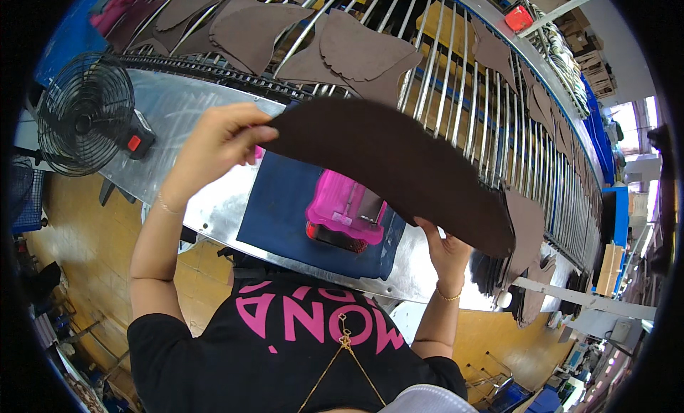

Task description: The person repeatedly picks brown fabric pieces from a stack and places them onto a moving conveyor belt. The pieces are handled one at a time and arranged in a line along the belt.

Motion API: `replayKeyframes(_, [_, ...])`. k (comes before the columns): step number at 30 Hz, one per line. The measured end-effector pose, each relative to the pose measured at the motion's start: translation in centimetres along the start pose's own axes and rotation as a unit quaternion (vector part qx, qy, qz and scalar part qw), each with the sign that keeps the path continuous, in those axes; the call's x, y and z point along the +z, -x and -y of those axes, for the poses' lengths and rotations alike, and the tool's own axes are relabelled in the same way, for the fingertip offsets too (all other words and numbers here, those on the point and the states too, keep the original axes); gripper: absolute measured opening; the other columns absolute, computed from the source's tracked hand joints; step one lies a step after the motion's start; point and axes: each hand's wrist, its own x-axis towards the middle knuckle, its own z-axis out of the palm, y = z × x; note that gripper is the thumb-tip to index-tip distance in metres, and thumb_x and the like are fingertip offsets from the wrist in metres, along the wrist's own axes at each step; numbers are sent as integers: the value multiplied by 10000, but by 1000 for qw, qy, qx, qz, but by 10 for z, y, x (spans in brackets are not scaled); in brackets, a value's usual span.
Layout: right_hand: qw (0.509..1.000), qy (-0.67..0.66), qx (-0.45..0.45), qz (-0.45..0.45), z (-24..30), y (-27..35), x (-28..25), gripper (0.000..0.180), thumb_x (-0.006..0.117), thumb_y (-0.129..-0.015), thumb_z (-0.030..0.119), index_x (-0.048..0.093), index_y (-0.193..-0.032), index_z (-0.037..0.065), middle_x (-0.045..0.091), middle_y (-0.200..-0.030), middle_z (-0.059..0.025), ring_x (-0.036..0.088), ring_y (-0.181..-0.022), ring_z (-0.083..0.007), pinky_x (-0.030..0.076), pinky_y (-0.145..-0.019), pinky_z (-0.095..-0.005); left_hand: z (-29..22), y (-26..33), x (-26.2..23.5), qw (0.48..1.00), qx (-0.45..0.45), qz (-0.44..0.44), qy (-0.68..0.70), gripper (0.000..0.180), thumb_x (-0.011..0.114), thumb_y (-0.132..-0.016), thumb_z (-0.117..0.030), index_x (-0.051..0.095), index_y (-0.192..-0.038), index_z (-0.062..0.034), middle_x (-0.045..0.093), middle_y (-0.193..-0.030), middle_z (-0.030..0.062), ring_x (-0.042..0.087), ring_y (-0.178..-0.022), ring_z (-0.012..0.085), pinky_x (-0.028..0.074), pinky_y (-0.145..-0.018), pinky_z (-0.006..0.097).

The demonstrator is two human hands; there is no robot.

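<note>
The left hand [231, 135] is pinching the left tip of a large, dark brown, curved sheet of flexible material [377, 156], its grip closing between thumb and fingers. The right hand [447, 255] is touching the sheet's lower edge, right of centre in the frame; its fingers are partly hiding behind the material, so I cannot tell whether that grip is closing on it. The sheet is hanging raised across the middle of the frame, arching from the left hand down toward the right, its right end reaching close to a stack of brown, thin cut pieces [524, 228].

Below the sheet, a bright pink plastic tray [340, 205] is sitting on a dark blue cloth mat [274, 213], the sheet's lower edge covering part of the tray's upper right. The mat is lying on a shiny metal table [171, 92], its lower edge running near the table's front rim. Between the mat and a black round wire-cage fan [85, 114] at the left, a strip of metal is showing beneath the left forearm. Beyond the table's far edge, a rack of parallel metal rods [491, 121] is carrying flat brown cut pieces [363, 46] across the top.
</note>
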Motion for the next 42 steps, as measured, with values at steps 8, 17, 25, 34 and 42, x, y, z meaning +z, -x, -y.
replayKeyframes(8, [980, -23, 176, -88, -54, 87, -52, 106, 711, -754, -31, 688, -857, -29, 685, -779, -77, 605, -668, -118, 469, -635, -231, -17, -28, 70, 942, 251, 109, -194, 96, 696, -752, -133, 693, -818, -62, 568, -725, 76, 588, -669, 253, 471, -585, 334])
replayKeyframes(17, [951, -64, 239, -186, -55, 94, -162, 83, 691, -832, 55, 670, -877, -10, 606, -787, 13, 478, -661, -46, 375, -605, -173, -41, -46, 132, 895, 368, 226, -114, 139, 718, -742, -137, 622, -734, -37, 521, -842, 74, 517, -818, 245, 446, -711, 356])
replayKeyframes(25, [894, -311, 274, -168, -44, -2, -138, 268, 639, -862, 53, 619, -1105, -58, 677, -917, -72, 630, -743, -93, 497, -653, -188, -62, -80, 75, 889, -156, 360, 238, 232, 630, -873, -200, 587, -696, -56, 482, -722, -27, 444, -653, 67, 348, -620, 218])
replayKeyframes(34, [889, -344, 296, -54, -106, -62, -118, 328, 618, -889, 97, 555, -1171, -58, 662, -924, -77, 626, -710, -85, 497, -568, -185, -58, -81, 59, 955, -120, 178, 202, 226, 578, -918, -246, 639, -966, -34, 475, -763, -48, 404, -676, 52, 335, -603, 194])
replayKeyframes(42, [874, -213, 435, -47, -233, -104, -90, 439, 637, -886, 187, 509, -1276, 28, 638, -997, -26, 591, -748, -79, 475, -577, -212, -25, -69, 30, 966, -63, 25, 251, 276, 545, -941, -181, 543, -1168, -24, 489, -831, -35, 393, -688, 42, 322, -625, 185])
